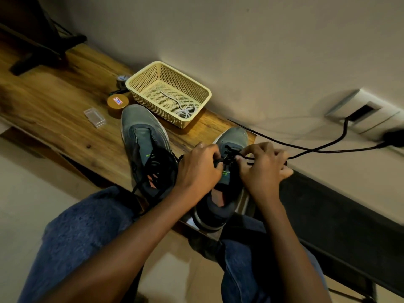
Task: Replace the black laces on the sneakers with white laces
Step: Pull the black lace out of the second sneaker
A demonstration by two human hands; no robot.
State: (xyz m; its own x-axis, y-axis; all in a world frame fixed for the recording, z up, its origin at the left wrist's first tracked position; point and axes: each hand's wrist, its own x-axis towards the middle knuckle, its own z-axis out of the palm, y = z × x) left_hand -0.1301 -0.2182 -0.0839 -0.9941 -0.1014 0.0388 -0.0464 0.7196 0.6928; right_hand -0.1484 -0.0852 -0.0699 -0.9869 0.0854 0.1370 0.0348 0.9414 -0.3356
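Two grey sneakers stand on a wooden table. The left sneaker has a loose black lace trailing over the table edge. The right sneaker carries a black lace across its upper eyelets. My left hand pinches that lace at the shoe's left side. My right hand pinches the lace at the right side, fingers curled. White laces lie coiled in a cream mesh basket behind the shoes.
A brown tape roll, a small clear plastic box and another small roll lie left of the basket. A black cable runs from a wall socket past my right hand. A dark stand is far left.
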